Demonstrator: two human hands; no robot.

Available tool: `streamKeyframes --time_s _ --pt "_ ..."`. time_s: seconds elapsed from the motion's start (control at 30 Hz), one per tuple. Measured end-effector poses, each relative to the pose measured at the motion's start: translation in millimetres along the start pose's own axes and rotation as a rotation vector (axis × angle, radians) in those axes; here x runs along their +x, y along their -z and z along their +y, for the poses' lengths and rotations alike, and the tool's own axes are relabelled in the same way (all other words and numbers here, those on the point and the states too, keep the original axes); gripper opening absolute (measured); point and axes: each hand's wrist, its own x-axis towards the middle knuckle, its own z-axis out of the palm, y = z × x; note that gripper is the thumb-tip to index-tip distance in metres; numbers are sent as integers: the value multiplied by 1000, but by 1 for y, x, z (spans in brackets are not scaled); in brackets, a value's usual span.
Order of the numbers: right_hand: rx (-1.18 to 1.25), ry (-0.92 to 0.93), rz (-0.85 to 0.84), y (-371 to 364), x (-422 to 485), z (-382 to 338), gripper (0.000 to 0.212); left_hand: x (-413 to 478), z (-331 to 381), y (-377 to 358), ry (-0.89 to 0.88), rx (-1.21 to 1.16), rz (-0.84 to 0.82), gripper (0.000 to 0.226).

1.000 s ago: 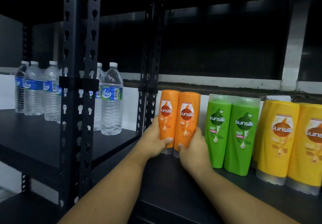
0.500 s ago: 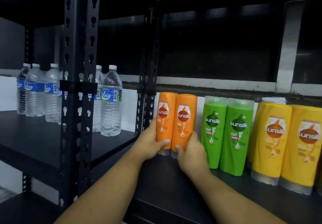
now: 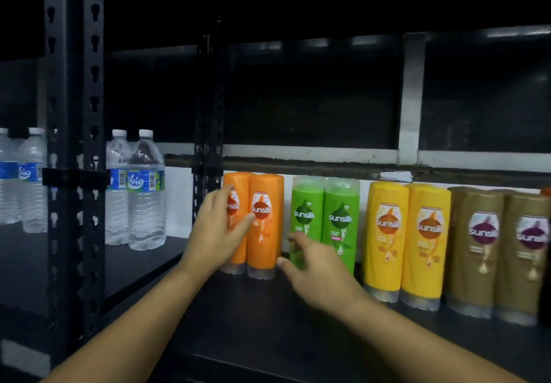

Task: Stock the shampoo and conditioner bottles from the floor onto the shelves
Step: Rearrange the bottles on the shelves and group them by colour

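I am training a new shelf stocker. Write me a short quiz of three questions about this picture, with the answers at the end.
1. True or false: the two orange plastic Sunsilk bottles lie flat on the black metal shelf.
2. Which colour pair stands directly to the right of the orange pair? A) yellow B) green C) brown
3. Fill in: the left hand, its fingers straight, is in front of the ____ pair.

Key
1. False: they stand upright.
2. B, the two green plastic bottles.
3. Orange.
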Motion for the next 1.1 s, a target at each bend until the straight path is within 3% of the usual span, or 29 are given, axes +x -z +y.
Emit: streamKeyframes --time_s 0.13,0.23,0.33,0.43,0.57,0.93,1.0,1.1 --pt "-166 85 164 75 24 8 48 33 55 7 -308 159 -86 63" --pt "-367 85 193 114 52 18 51 76 87 0 -397 330 -349 68" --pt "-463 15 71 132 75 20 62 109 112 -14 -426 489 -600 73" --pt "-507 -29 -85 139 89 14 68 125 128 -24 -417 548 -706 74" --pt "-646 10 -200 138 100 7 76 129 131 -32 -406 583 -697 68" --pt "-642 37 -231 147 100 9 74 136 118 -28 -416 513 -716 66" --pt "-617 33 -276 153 102 8 70 142 118 -27 -410 510 -753 66" --pt "-478 17 -275 168 109 4 46 155 124 -23 -380 436 -718 51"
